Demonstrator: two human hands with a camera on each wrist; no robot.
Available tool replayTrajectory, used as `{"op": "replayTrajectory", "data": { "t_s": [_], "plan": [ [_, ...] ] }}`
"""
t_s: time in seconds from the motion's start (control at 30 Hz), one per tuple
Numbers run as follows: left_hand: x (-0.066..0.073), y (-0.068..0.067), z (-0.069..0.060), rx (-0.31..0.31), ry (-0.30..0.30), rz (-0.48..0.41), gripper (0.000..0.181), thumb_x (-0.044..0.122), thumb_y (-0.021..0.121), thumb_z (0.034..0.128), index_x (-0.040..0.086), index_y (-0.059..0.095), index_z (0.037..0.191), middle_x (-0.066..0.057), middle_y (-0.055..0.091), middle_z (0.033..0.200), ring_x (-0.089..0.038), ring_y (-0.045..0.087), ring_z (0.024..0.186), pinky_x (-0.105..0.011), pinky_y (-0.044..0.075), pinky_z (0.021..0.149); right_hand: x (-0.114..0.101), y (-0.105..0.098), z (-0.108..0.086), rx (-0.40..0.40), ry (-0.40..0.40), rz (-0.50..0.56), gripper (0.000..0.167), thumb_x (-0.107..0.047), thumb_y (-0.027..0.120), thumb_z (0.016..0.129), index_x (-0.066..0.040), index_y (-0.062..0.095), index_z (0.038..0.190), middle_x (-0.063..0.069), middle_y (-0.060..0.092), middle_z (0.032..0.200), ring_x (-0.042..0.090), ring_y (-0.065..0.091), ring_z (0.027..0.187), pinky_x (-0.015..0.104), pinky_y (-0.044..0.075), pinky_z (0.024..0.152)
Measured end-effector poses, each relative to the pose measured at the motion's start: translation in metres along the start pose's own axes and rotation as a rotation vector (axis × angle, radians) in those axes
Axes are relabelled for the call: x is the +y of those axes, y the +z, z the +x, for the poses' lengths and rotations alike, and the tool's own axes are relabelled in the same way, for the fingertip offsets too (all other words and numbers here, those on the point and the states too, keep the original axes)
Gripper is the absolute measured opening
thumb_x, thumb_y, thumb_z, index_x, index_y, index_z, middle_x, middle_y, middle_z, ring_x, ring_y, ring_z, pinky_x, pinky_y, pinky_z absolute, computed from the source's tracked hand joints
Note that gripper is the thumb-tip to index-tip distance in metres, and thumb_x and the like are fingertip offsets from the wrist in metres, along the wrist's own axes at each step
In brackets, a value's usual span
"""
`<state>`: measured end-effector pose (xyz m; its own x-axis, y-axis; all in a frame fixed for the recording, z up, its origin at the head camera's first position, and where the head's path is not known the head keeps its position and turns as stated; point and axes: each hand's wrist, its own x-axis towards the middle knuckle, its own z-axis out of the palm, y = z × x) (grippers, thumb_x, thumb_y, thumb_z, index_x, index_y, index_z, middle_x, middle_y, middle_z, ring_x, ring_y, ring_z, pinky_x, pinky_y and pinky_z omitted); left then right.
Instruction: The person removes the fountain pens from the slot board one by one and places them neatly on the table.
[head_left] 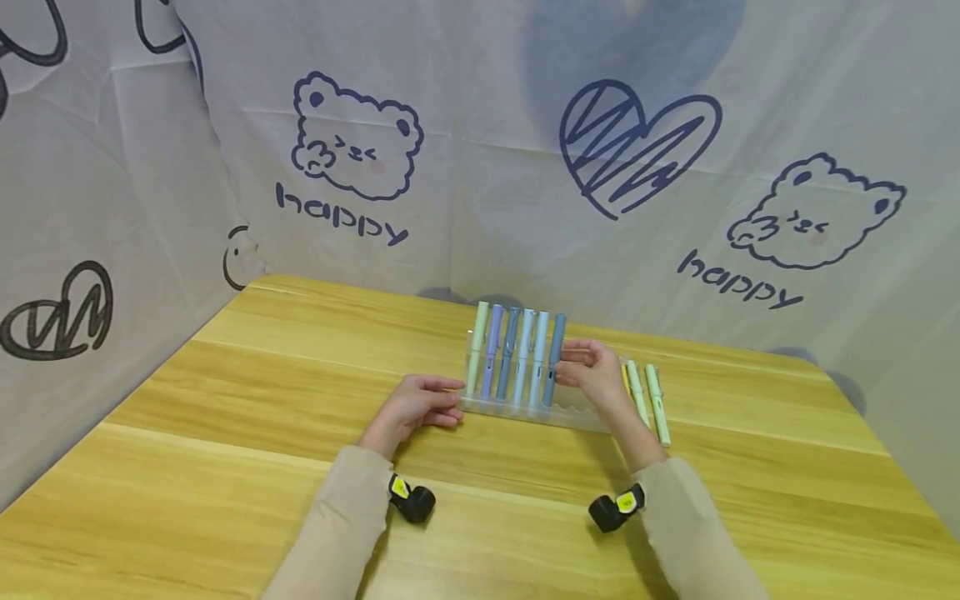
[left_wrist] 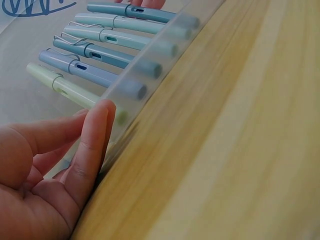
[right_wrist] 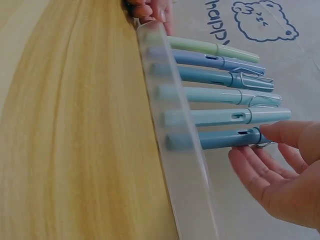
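Observation:
A clear plastic pen stand (head_left: 577, 418) holds several capped pens leaning side by side: a light green pen (head_left: 477, 346), a purple pen (head_left: 492, 350), a teal-blue pen (head_left: 508, 354), two pale blue pens and a dark blue pen (right_wrist: 225, 138) at the right. At the stand's left end, my left hand (head_left: 416, 408) pinches its corner between thumb and fingers. My right hand (head_left: 598, 379) pinches the dark blue pen near its cap, thumb on one side and fingers on the other. The pen's lower end sits behind the stand's frosted front lip (right_wrist: 172, 100).
Two light green pens (head_left: 657, 404) lie on the wooden table (head_left: 225, 442) right of the stand, beside a partly hidden yellow one (head_left: 625, 377). Behind the table hangs a white cloth (head_left: 495, 208) printed with bears and hearts.

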<state>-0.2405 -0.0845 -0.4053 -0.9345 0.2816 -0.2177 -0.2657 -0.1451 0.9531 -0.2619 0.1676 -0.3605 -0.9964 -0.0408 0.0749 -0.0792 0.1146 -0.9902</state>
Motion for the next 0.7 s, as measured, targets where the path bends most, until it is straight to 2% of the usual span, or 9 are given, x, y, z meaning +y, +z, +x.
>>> {"op": "replayTrajectory", "data": {
  "t_s": [0.2, 0.37, 0.7],
  "plan": [
    [0.0000, -0.0002, 0.0001, -0.003, 0.001, 0.003, 0.033, -0.008, 0.049, 0.0875, -0.016, 0.046, 0.120, -0.011, 0.063, 0.075, -0.014, 0.062, 0.059, -0.026, 0.056, 0.060, -0.0008, 0.0036, 0.0011, 0.024, 0.022, -0.055, 0.048, 0.012, 0.059, 0.077, 0.010, 0.039, 0.121, 0.029, 0.054, 0.104, 0.009, 0.060, 0.069, 0.037, 0.055, 0.069],
    [-0.0002, 0.0002, 0.0008, -0.009, 0.009, 0.002, 0.033, -0.009, 0.047, 0.0876, -0.017, 0.045, 0.120, -0.010, 0.063, 0.074, -0.014, 0.062, 0.059, -0.025, 0.056, 0.059, -0.0013, 0.0067, 0.0014, 0.039, 0.022, -0.114, 0.047, 0.011, 0.062, 0.077, 0.007, 0.043, 0.120, 0.027, 0.056, 0.100, 0.009, 0.060, 0.070, 0.035, 0.056, 0.065],
    [-0.0014, -0.0001, 0.0027, -0.006, 0.010, 0.003, 0.033, -0.009, 0.048, 0.0876, -0.017, 0.045, 0.119, -0.010, 0.063, 0.073, -0.014, 0.062, 0.059, -0.026, 0.056, 0.059, -0.0013, 0.0075, 0.0008, 0.065, -0.005, -0.153, 0.045, 0.012, 0.062, 0.076, 0.007, 0.046, 0.117, 0.026, 0.057, 0.098, 0.008, 0.059, 0.066, 0.034, 0.056, 0.062]
  ]
}}
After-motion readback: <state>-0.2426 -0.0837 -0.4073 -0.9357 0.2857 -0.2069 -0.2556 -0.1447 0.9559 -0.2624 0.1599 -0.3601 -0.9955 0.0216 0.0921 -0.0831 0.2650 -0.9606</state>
